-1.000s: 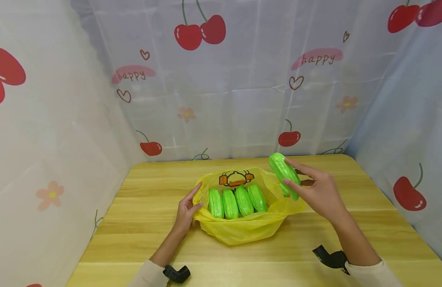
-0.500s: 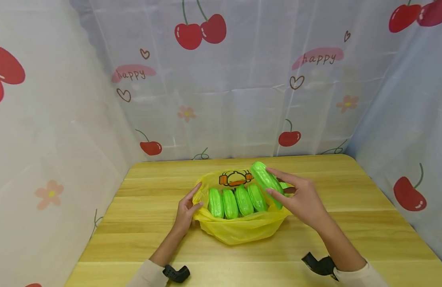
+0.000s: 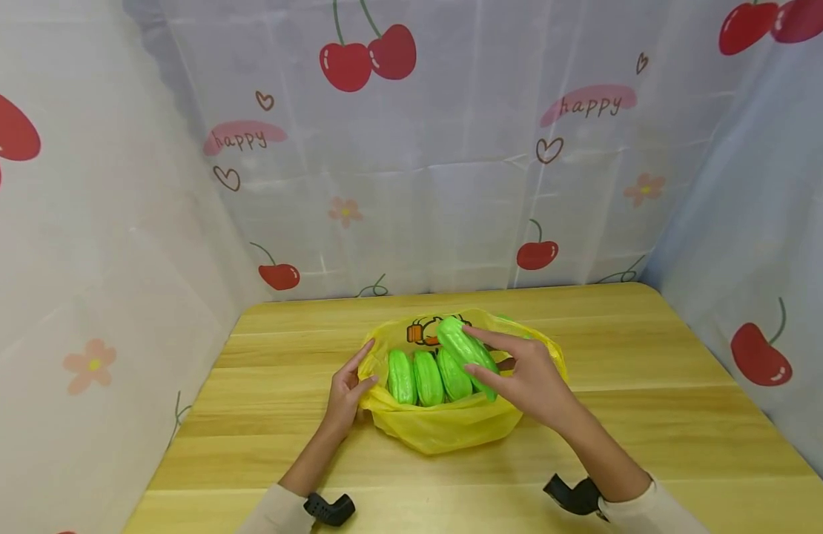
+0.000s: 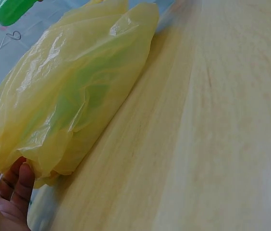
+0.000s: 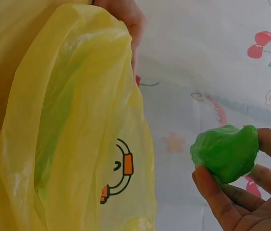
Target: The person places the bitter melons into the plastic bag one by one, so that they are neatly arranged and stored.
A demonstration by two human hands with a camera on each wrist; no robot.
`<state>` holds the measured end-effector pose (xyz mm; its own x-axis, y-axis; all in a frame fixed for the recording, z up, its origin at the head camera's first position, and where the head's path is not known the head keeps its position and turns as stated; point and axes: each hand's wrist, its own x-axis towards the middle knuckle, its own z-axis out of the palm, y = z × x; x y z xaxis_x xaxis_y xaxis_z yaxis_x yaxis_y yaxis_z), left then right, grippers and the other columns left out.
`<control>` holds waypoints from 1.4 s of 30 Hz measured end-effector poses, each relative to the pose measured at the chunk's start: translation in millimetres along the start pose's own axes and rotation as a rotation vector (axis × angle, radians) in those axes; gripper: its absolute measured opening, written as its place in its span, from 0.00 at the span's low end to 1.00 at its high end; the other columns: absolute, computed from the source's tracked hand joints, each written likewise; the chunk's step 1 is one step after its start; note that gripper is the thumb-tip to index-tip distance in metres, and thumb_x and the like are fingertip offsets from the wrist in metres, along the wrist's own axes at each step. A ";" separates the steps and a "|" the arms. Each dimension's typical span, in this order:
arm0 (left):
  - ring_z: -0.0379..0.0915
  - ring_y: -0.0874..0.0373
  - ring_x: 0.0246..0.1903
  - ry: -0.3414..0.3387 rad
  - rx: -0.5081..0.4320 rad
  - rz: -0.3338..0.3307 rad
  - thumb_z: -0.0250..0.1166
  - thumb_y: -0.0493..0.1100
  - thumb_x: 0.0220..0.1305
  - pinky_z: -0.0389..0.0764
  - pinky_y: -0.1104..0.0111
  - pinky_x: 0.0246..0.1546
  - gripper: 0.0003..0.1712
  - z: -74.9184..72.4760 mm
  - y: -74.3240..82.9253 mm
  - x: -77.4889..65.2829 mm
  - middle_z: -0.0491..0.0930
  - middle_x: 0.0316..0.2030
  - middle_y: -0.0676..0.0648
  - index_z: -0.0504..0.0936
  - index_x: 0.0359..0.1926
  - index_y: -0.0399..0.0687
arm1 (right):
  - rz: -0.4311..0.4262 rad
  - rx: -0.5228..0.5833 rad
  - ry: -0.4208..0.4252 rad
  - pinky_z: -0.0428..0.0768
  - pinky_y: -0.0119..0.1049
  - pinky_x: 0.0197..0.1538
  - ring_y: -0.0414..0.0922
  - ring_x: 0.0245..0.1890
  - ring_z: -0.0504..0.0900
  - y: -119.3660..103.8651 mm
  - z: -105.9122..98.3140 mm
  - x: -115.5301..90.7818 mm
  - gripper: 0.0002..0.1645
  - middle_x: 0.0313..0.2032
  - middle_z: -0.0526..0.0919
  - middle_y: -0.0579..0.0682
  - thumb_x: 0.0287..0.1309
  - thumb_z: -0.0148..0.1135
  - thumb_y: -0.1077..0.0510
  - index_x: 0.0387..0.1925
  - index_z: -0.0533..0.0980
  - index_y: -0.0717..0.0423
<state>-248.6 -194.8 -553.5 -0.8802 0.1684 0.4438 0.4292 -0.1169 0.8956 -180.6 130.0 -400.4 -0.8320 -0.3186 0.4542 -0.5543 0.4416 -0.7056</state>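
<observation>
A glossy, bumpy light-green bitter melon (image 3: 454,343) is pinched between the thumb and fingers of my right hand (image 3: 528,374). It hangs tilted over the mouth of a yellow plastic bag (image 3: 438,430). Inside the bag several similar green melons (image 3: 401,377) lie side by side; the held one partly covers those at the right. My left hand (image 3: 345,393) holds the bag's left rim, its thumb inside the edge. In the left wrist view, fingertips (image 4: 26,175) curl against the gathered plastic. From the right wrist view, the held melon (image 5: 224,153) is seen end-on, apart from the bag.
The bag stands on a light wooden table (image 3: 265,415). A white curtain (image 3: 438,200) printed with cherries, hearts and flowers rises behind it and along both sides. Both wrists wear black camera mounts (image 3: 330,510). Some green shows at the bag's back right edge.
My right hand has moved left and slightly down with the bitter melon, from the bag's right side to above its opening. The left hand has stayed on the rim.
</observation>
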 end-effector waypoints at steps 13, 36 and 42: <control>0.42 0.49 0.78 0.001 -0.004 -0.007 0.59 0.28 0.68 0.51 0.76 0.73 0.35 0.0 1.8 0.2 0.60 0.76 0.41 0.64 0.75 0.38 | 0.029 0.067 -0.060 0.86 0.32 0.36 0.46 0.55 0.83 8.4 28.5 13.1 0.30 0.62 0.81 0.48 0.60 0.73 0.55 0.64 0.79 0.47; 0.40 0.47 0.78 -0.006 -0.025 0.018 0.59 0.27 0.67 0.51 0.76 0.73 0.35 0.0 -0.2 0.1 0.59 0.75 0.38 0.63 0.75 0.35 | 0.148 -0.012 -0.029 0.64 0.30 0.19 0.55 0.49 0.85 27.8 75.7 35.0 0.28 0.56 0.85 0.53 0.57 0.75 0.54 0.60 0.82 0.49; 0.41 0.50 0.78 -0.007 -0.034 0.013 0.59 0.27 0.67 0.52 0.75 0.73 0.36 -0.7 0.2 0.1 0.59 0.75 0.39 0.63 0.75 0.36 | 0.180 0.007 -0.031 0.73 0.33 0.25 0.56 0.49 0.85 31.5 85.1 38.9 0.28 0.57 0.84 0.53 0.57 0.75 0.55 0.61 0.82 0.50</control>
<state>-248.7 -195.5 -553.3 -0.8731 0.1730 0.4559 0.4336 -0.1524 0.8881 -228.3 60.1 -451.2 -0.9166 -0.2606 0.3031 -0.3959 0.4880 -0.7779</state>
